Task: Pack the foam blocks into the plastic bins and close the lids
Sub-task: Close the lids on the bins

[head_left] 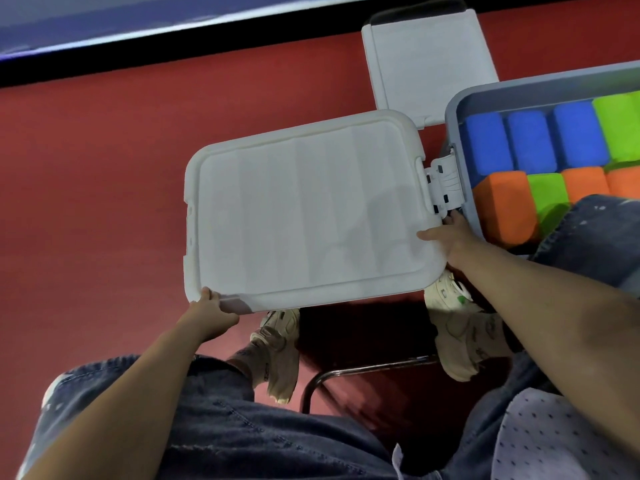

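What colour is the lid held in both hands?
White, slightly translucent lid; head view.

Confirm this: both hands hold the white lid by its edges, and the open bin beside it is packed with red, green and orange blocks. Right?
Not quite. The head view shows blue blocks, not red, with green and orange ones in the bin. Both the left hand and right hand do hold the lid by its edges.

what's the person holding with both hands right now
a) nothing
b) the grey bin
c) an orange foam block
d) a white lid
d: the left hand grips the near corner of the white lid and the right hand holds its edge by the latch, while the grey bin beside it is open with blue, green and orange blocks packed inside.
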Motion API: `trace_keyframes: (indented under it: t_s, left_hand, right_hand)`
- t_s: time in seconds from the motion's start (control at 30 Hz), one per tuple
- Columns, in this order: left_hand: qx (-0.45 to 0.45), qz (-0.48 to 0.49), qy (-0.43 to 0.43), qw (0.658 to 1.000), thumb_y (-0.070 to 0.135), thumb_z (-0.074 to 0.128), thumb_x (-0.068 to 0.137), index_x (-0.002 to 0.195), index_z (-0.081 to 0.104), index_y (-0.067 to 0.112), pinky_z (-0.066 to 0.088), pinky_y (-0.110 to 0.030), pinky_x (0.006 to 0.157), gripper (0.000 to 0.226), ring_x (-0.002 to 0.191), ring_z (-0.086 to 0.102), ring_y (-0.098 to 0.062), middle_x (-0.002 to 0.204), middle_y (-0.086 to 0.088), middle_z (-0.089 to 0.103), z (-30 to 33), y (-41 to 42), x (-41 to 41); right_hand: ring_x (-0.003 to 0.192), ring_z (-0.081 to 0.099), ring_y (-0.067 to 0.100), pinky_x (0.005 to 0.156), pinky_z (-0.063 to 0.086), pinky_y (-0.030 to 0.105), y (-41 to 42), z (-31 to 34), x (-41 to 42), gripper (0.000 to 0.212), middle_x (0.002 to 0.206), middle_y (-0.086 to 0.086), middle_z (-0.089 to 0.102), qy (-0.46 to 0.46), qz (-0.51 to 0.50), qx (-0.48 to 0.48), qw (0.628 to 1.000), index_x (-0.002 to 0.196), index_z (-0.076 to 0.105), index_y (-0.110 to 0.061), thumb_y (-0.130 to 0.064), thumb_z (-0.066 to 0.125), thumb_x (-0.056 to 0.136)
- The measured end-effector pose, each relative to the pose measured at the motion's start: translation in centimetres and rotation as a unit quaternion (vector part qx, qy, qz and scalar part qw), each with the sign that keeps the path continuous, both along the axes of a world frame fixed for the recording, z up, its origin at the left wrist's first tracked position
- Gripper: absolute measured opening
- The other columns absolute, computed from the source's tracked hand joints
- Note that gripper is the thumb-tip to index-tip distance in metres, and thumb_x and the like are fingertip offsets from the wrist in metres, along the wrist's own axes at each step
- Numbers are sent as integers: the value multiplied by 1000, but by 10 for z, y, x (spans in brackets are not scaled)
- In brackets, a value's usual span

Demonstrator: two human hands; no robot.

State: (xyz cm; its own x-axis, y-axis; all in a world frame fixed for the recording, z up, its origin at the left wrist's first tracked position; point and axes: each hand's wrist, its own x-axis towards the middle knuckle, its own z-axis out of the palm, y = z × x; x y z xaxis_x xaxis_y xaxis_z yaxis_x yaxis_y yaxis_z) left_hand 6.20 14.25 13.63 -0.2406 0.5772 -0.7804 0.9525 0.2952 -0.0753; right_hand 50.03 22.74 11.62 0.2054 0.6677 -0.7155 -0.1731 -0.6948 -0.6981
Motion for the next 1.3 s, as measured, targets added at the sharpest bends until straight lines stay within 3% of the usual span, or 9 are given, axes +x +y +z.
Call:
trace_keyframes:
  t_s: [0.17, 0.3, 0.5, 0.7, 0.83, 0.93, 1.03, 1.17, 1.3]
  left_hand:
    - [2, -5, 15, 1000, 36, 52, 86, 144, 24, 0, 41, -37, 96, 74, 123, 43, -32, 148, -10, 22, 0, 0, 1]
    - [3, 16, 27, 1000, 35, 50, 86, 142, 27, 0, 43, -34, 87, 70, 115, 52, -30, 139, -13, 40, 1, 4, 0]
    - [22, 23, 56, 998, 45, 46, 85, 126, 50, 2, 42, -28, 68, 60, 83, 53, -23, 98, -6, 54, 3, 15, -1]
    - [-8, 46, 21, 999, 65, 58, 79, 121, 59, 6, 43, -29, 76, 73, 90, 53, -23, 115, -11, 63, 15, 23, 1]
    - [50, 145, -15, 988, 32, 56, 88, 83, 62, 6, 42, -30, 66, 28, 70, 51, -22, 85, -11, 61, 44, 56, -14]
    - [192, 296, -25, 935, 23, 63, 84, 78, 64, 4, 55, -37, 68, 20, 69, 60, -25, 83, -10, 65, 45, 75, -35]
    - [129, 417, -114, 893, 32, 73, 81, 121, 55, 0, 54, -42, 89, 54, 112, 61, -34, 120, -14, 61, 33, 80, -33]
    - [39, 451, -176, 874, 48, 65, 84, 133, 47, -1, 50, -42, 98, 71, 117, 57, -34, 130, -17, 55, 11, 81, -33]
    - [40, 536, -207, 818, 59, 61, 81, 129, 47, -5, 56, -39, 84, 82, 104, 64, -36, 120, -19, 61, -8, 85, -52]
  right_hand:
    - [127, 40, 20, 103, 39, 36, -1, 1, -3, 99, 140, 1, 37, -169, 29, 12, 985, 148, 22, -12, 8, 76, 67]
    - [135, 31, 26, 111, 24, 26, -3, 8, -10, 75, 147, 11, 23, -343, 209, 25, 915, 148, 25, -12, -8, 64, 84]
    - [146, 11, 21, 115, 13, 26, -2, 7, -7, 73, 160, 0, -4, -377, 328, 26, 866, 152, 7, -9, -10, 52, 94]
    - [145, 19, 22, 117, 20, 30, -4, 12, -13, 69, 160, -1, -6, -418, 391, 42, 819, 152, 3, -10, -5, 44, 96]
    - [147, -3, 23, 119, 12, 45, -9, 22, -34, 76, 158, 0, -18, -547, 483, 56, 681, 152, -4, -19, 5, 36, 91]
    - [147, -13, 18, 119, 3, 44, -12, 34, -94, 82, 157, -4, -22, -498, 602, 153, 606, 150, -8, -31, 3, 36, 89]
    - [147, -11, 17, 120, 4, 42, -11, 49, -164, 67, 158, -5, -19, -434, 640, 164, 613, 151, 0, -31, -16, 37, 97]
    - [147, -5, 18, 120, 4, 39, -9, 54, -222, 63, 159, -3, -13, -376, 652, 165, 637, 152, 6, -29, -23, 38, 98]
    - [147, -6, 19, 120, 7, 42, -5, 45, -242, 64, 159, -2, -12, -368, 678, 146, 620, 152, 7, -28, -30, 42, 97]
